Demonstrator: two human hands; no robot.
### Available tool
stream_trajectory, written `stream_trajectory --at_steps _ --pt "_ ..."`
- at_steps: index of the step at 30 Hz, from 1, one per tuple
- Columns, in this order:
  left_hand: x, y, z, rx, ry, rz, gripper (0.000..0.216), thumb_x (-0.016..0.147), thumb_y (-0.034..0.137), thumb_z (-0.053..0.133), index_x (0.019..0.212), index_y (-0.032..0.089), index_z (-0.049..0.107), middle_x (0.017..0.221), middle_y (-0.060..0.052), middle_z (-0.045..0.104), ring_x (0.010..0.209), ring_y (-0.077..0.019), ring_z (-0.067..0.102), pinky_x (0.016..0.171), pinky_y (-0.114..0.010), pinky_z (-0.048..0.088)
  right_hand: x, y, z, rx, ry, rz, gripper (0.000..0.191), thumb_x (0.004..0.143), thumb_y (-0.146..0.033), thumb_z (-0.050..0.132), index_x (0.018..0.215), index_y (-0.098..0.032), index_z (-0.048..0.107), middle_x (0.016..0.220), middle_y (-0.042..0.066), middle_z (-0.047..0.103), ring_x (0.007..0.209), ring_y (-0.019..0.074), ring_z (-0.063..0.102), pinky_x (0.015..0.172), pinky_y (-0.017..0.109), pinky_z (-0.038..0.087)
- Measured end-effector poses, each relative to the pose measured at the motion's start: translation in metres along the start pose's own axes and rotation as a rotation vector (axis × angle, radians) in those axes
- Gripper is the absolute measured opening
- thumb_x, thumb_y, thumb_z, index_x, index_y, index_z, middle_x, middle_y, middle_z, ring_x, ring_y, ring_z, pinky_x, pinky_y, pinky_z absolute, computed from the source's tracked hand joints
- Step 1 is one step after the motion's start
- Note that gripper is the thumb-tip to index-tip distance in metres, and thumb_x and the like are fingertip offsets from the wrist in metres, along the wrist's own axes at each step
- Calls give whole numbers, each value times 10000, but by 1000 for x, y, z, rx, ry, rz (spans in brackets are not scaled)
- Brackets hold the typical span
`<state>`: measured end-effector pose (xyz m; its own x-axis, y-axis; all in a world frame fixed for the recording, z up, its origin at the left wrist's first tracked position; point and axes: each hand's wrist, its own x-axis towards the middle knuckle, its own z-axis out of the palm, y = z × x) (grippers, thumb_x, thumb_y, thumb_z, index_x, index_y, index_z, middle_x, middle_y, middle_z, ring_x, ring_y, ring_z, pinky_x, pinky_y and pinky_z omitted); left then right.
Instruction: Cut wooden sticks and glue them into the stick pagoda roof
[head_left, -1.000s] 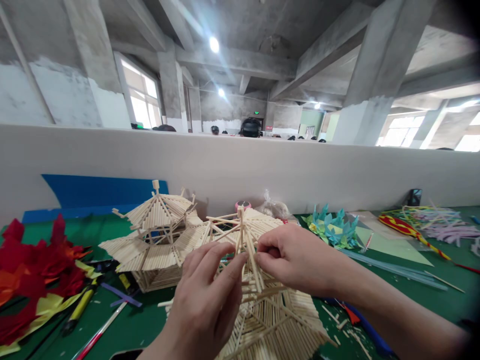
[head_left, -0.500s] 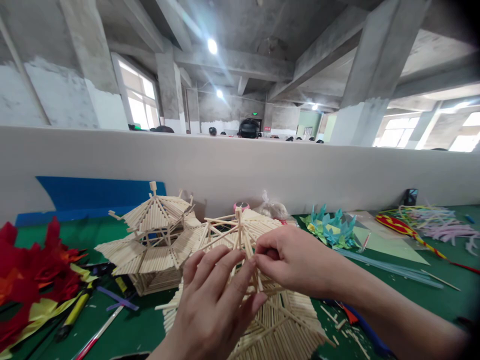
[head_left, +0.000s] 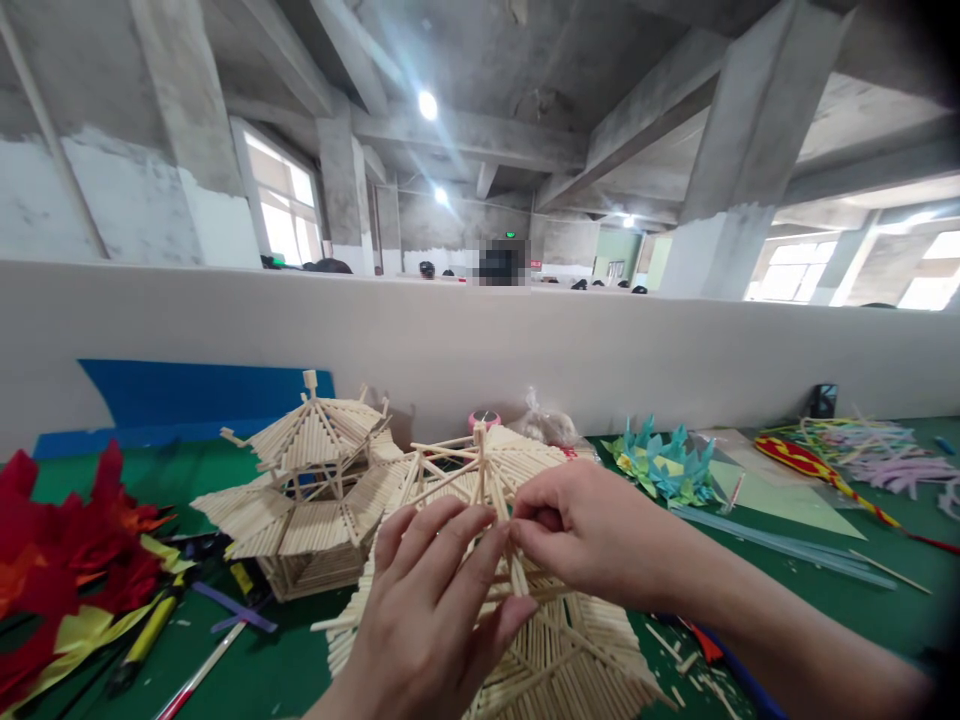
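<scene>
A stick-built pagoda model (head_left: 555, 650) stands on the green table right in front of me. My left hand (head_left: 435, 620) rests on its upper frame with the fingers stretched out and spread against the sticks. My right hand (head_left: 585, 535) pinches thumb and forefinger together at the thin sticks (head_left: 484, 470) near the model's peak, touching my left fingertips. A second, finished stick pagoda (head_left: 307, 480) stands just behind to the left.
Red and yellow paper flowers (head_left: 67, 550) lie at the left with pens (head_left: 150, 630) beside them. Teal paper flowers (head_left: 664, 460), coloured paper strips (head_left: 862, 445) and long sticks lie to the right. A grey partition wall (head_left: 600, 350) backs the table.
My left hand has slid down and flattened its fingers over the frame instead of curling round the sticks. My right hand holds its pinch near the peak, barely moved.
</scene>
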<state>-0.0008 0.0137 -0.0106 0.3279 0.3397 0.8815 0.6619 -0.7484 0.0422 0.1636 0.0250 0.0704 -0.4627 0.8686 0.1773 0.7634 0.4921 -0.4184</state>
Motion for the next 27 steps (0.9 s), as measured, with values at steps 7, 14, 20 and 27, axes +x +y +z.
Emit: stream_trajectory --at_steps 7,14,20,27 --pt "3 1 0 -29 7 0 307 708 222 655 1003 150 609 998 -116 658 982 -293 510 848 -484 334 1 -1 2 16 -9 10 219 670 -169 461 473 -191 367 462 -66 292 454 77 291 438 211 248" --pt "4 1 0 -24 -15 -11 325 712 258 641 1018 155 612 1055 -140 628 1032 -317 476 864 -507 307 -3 5 -2 98 15 -18 250 720 -157 442 490 -184 349 491 -71 275 450 61 273 417 203 230" --pt "5 2 2 -12 23 -38 235 749 336 586 933 210 659 1049 -115 645 1015 -305 499 854 -495 312 7 11 -3 170 212 -28 125 785 -207 461 684 -194 535 562 -46 476 514 76 405 451 189 294" --pt "5 2 3 1 35 -32 227 774 337 561 937 211 655 1019 -96 656 1019 -290 498 869 -473 308 25 17 9 218 228 -57 139 797 -251 490 670 -196 502 552 -54 474 505 71 421 462 188 319"
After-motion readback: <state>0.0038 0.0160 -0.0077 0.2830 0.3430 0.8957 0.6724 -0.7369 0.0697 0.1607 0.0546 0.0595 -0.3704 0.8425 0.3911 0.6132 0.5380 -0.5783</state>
